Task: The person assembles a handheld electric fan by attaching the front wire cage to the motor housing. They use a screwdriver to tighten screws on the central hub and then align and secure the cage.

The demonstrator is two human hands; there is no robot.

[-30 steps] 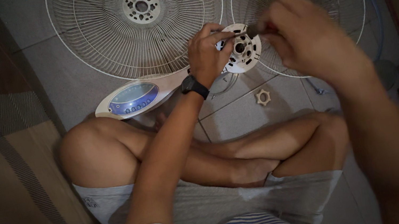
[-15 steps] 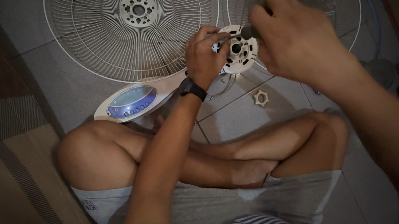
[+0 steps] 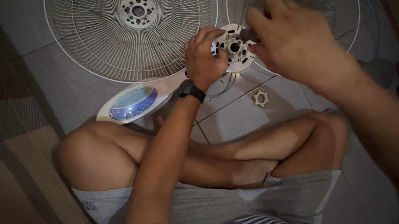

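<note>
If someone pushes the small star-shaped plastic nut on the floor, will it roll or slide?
The nut lies flat on the smooth tile floor, so it would probably slide, not roll. It looks small and hollow, so likely light.

You get one view only, from the camera on your head, looking steeply down over your own chest and crossed legs point(image 3: 229, 161) to the tiled floor point(image 3: 71, 90). It sits close: your forearms fill the lower half, your left hand point(image 3: 204, 60) and right hand point(image 3: 296, 42) land upper centre. The fan grille point(image 3: 134, 28) is cut off at the top edge. No second view to overlap with.
</note>
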